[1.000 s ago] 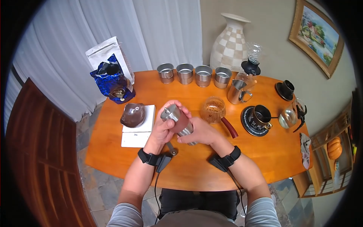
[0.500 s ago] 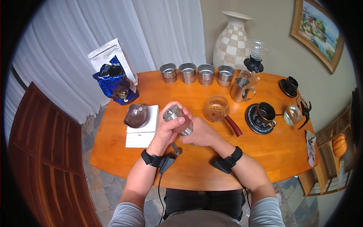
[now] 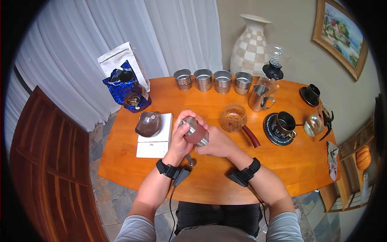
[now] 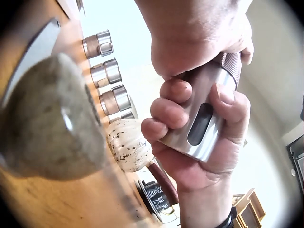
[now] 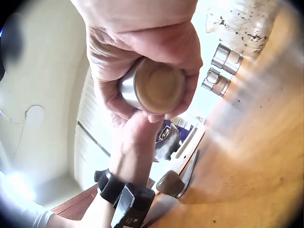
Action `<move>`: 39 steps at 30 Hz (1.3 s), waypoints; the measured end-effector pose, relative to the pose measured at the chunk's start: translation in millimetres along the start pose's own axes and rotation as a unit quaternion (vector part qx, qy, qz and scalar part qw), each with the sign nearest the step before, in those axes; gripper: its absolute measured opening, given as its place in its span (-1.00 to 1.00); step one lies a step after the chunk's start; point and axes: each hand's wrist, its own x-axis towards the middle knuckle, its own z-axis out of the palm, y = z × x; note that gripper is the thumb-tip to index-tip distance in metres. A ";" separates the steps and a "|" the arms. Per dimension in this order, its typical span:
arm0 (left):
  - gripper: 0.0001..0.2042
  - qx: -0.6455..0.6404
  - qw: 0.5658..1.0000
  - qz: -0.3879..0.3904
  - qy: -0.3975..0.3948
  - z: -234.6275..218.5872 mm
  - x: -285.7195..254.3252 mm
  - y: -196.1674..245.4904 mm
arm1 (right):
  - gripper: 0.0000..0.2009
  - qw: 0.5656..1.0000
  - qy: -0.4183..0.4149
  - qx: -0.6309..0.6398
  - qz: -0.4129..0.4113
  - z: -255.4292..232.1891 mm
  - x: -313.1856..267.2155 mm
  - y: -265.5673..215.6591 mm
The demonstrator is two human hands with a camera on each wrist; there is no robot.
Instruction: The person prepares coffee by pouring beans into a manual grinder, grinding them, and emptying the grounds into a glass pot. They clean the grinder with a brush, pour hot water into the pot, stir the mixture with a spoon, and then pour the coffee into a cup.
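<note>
Both hands hold a steel hand coffee grinder (image 3: 196, 135) with a brown grip band, tilted above the table's near half. My left hand (image 3: 180, 139) wraps its upper part, thumb near the top, where a bare metal shaft sticks up. Around the lower steel body curls my right hand (image 3: 217, 143); the left wrist view shows a dark oval window (image 4: 200, 124) between its fingers and thumb. In the right wrist view the round base (image 5: 160, 88) of the grinder faces the camera. The detached crank handle (image 3: 191, 162) lies on the table below the left hand, its knob toward me.
Left of the hands, a dark bowl (image 3: 148, 124) sits on a white scale (image 3: 153, 149). To the right are a glass pot with a red-brown handle (image 3: 251, 136) and a black cup (image 3: 285, 121) on a saucer. Several steel cups, a pitcher (image 3: 259, 99) and coffee bags (image 3: 128, 94) stand behind.
The head view has shifted slightly, moving the scene rightward. Both hands keep their hold on the grinder, whose lower steel part now shows less beside the right hand.
</note>
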 end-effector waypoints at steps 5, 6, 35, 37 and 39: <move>-0.56 0.004 1.000 0.006 -0.011 -1.1 1.4 -3.0 | -0.65 1.000 0.000 -0.018 0.004 -3.9 0.3 -2.2; -0.53 0.008 1.000 0.007 -0.013 -0.2 1.7 -1.7 | -0.62 0.999 -0.009 -0.033 0.011 -5.3 0.6 -4.5; -0.63 0.297 0.951 0.080 0.012 38.8 -10.9 33.5 | -0.52 0.990 0.019 -0.087 -0.111 -4.7 -1.8 -8.4; -0.62 0.272 0.959 0.065 -0.034 33.3 -7.9 36.2 | -0.53 0.988 -0.014 -0.096 -0.124 -6.4 -1.6 -4.4; -0.61 0.203 0.974 0.065 -0.071 30.9 -7.2 36.6 | -0.52 0.988 -0.021 -0.094 -0.118 -6.7 -1.9 -4.1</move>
